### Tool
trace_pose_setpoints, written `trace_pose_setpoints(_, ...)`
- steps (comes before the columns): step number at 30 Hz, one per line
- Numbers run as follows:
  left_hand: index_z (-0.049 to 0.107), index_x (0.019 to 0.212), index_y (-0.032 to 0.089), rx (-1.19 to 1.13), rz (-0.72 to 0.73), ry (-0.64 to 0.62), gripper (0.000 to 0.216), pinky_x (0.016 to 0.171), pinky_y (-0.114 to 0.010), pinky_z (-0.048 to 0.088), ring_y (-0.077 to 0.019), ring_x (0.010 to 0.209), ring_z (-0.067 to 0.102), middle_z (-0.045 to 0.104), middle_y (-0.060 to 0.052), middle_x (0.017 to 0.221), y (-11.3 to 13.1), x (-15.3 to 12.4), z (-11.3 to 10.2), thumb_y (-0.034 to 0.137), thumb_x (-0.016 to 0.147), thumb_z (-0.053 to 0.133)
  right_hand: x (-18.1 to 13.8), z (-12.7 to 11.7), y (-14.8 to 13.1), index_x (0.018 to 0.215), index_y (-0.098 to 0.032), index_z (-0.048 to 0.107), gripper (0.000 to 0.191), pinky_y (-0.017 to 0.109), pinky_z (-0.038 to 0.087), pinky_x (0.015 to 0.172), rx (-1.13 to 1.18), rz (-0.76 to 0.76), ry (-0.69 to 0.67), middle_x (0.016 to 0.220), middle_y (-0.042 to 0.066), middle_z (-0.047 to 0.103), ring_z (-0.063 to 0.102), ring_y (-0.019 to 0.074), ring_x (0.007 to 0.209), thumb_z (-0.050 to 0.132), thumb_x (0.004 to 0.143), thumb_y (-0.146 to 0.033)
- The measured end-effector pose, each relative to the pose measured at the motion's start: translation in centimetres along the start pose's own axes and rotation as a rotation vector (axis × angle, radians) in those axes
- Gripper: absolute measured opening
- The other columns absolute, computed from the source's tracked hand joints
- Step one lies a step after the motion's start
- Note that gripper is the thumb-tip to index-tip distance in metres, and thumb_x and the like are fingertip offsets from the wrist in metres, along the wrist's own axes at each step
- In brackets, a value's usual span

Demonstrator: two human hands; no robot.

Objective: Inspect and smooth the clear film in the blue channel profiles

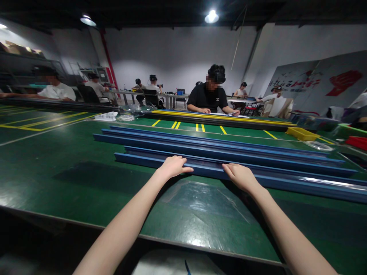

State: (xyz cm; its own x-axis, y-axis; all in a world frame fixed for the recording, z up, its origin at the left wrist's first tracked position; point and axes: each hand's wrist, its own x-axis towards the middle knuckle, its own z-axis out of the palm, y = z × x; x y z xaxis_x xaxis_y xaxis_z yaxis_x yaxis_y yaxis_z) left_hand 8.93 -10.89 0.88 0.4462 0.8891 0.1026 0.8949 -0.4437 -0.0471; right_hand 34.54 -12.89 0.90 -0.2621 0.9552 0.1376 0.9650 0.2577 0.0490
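Observation:
A long blue channel-shaped profile [140, 158] lies across the green table, its open side up. My left hand [173, 166] is closed over its near wall, fingertips inside the channel and thumb stretched along the near side. To the right, my right hand [239, 175] grips the same wall, with its fingers bent over the edge. The two hands are a short way apart, and bare blue wall shows between them. Just behind lies a second blue profile [229, 155], roughly parallel, touched by neither hand.
A clear sheet [203, 200] lies on the green table [86, 202] near its front edge. Farther back are black and yellow strips [252, 121], a yellow tray [302, 133] and plastic wrapping [126, 116]. Across the table sits a person in black [205, 95]; other people sit beyond.

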Motion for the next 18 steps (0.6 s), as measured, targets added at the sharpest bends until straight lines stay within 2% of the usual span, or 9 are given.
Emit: trace_pose_setpoints(18, 0.055, 0.088, 0.018, 0.011, 0.005, 0.005, 0.048, 0.066, -0.029, 0.043, -0.0242, 0.087, 0.057, 0.061, -0.008, 0.092, 0.02, 0.03, 0.00, 0.060, 0.078, 0.033, 0.14, 0.31, 0.13, 0.076, -0.021, 0.058, 0.051, 0.024, 0.033, 0.060, 0.000, -0.013, 0.020, 0.084, 0.004, 0.064, 0.058, 0.0178, 0.081, 0.013, 0.088, -0.042)
